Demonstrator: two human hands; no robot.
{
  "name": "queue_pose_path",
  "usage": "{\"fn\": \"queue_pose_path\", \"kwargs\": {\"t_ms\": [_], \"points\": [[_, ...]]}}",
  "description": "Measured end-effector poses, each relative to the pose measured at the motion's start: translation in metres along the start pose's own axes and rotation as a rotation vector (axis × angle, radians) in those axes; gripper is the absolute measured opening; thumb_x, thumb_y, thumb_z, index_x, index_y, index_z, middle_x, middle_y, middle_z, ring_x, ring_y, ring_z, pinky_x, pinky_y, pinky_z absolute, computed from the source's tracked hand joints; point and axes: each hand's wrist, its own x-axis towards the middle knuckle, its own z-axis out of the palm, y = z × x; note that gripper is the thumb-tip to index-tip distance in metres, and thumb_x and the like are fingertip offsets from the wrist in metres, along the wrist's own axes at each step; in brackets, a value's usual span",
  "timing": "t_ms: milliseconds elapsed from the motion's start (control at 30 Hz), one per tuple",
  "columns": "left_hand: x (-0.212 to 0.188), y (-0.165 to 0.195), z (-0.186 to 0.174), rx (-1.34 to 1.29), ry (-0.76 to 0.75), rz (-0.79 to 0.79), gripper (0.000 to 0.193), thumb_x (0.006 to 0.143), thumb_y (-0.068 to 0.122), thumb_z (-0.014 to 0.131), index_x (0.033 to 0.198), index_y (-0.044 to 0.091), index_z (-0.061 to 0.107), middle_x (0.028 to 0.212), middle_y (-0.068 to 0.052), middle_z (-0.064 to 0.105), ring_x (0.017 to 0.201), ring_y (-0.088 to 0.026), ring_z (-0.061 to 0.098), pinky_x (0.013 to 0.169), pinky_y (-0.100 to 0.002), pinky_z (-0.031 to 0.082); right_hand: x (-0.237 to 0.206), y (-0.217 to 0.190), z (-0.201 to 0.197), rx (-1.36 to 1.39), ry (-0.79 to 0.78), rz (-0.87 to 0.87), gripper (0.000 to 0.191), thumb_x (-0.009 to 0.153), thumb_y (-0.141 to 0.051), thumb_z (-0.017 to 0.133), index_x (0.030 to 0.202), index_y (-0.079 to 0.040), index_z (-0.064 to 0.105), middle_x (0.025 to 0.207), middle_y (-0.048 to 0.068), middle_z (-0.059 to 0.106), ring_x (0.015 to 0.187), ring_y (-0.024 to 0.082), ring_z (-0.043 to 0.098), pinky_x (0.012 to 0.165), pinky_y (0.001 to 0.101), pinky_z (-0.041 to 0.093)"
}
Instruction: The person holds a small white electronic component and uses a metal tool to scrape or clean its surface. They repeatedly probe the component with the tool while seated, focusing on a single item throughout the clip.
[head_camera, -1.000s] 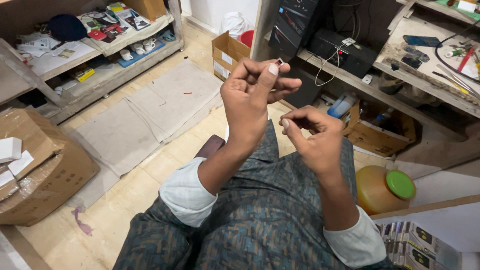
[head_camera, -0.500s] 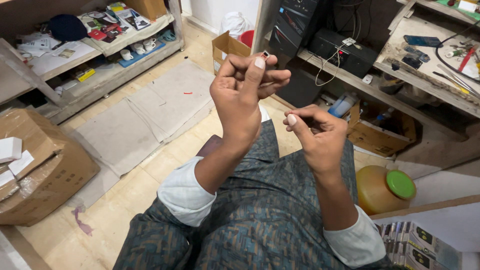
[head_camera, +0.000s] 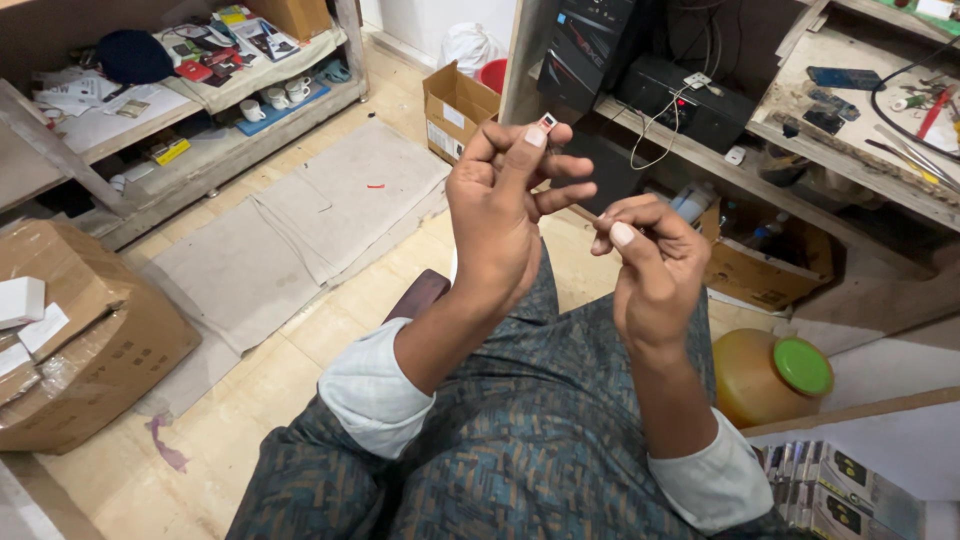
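My left hand (head_camera: 505, 205) is raised in front of me and pinches a tiny white and red chip-like piece (head_camera: 547, 122) between thumb and fingertips. My right hand (head_camera: 650, 262) sits just right of it, fingers curled around a thin stick-like tool (head_camera: 606, 220) whose tip points toward the left hand. Both hands are held above my lap, which is covered by patterned blue-grey cloth. The two hands are close but apart.
A yellow jar with a green lid (head_camera: 770, 375) stands by my right knee. Cardboard boxes (head_camera: 85, 340) sit at left. Low shelves (head_camera: 200, 110) hold cups and papers. A black box with cables (head_camera: 690, 95) rests on a shelf ahead. A workbench (head_camera: 870, 110) carries tools.
Both hands have risen slightly and shifted right. The left hand's fingers have opened out a little around the small piece.
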Motion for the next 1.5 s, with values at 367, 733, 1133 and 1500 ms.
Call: {"fn": "queue_pose_path", "kwargs": {"t_ms": [367, 733, 1133, 1500], "points": [[-0.008, -0.001, 0.001, -0.241, -0.058, -0.218, 0.013, 0.107, 0.013, 0.06, 0.101, 0.003, 0.054, 0.084, -0.004, 0.054, 0.058, -0.005, 0.038, 0.05, -0.021, 0.031, -0.004, 0.004, 0.002, -0.114, -0.145, 0.111, 0.01, 0.098, 0.001, 0.065, 0.105, 0.008, 0.066, 0.104, 0.013, 0.067, 0.089, 0.016, 0.065, 0.084, 0.0287, 0.055], [-0.006, 0.018, 0.002, -0.313, 0.0, -0.074, 0.01, 0.106, 0.011, 0.059, 0.1, 0.008, 0.052, 0.103, -0.006, 0.061, 0.062, -0.004, 0.039, 0.049, -0.018, 0.028, -0.027, 0.004, 0.018, -0.08, -0.147, 0.1, 0.027, 0.095, 0.001, 0.077, 0.118, 0.009, 0.066, 0.114, 0.013, 0.068, 0.103, 0.017, 0.069, 0.096, 0.03, 0.057], [-0.018, 0.01, 0.009, -0.2, -0.057, 0.191, 0.013, 0.107, 0.008, 0.062, 0.101, 0.004, 0.05, 0.103, -0.012, 0.063, 0.061, -0.005, 0.039, 0.05, -0.02, 0.031, -0.036, 0.009, 0.033, 0.01, -0.02, 0.088, 0.015, 0.094, 0.009, 0.075, 0.109, 0.006, 0.071, 0.112, 0.01, 0.067, 0.102, 0.014, 0.065, 0.091, 0.0253, 0.054], [-0.022, 0.001, 0.008, -0.118, -0.127, 0.336, 0.012, 0.107, 0.004, 0.059, 0.106, 0.003, 0.048, 0.102, -0.016, 0.063, 0.056, -0.004, 0.038, 0.05, -0.02, 0.035, -0.029, -0.017, 0.043, -0.215, -0.025, 0.12, 0.017, 0.094, 0.005, 0.072, 0.111, 0.007, 0.069, 0.108, 0.008, 0.066, 0.095, 0.01, 0.066, 0.083, 0.0207, 0.054]]}}
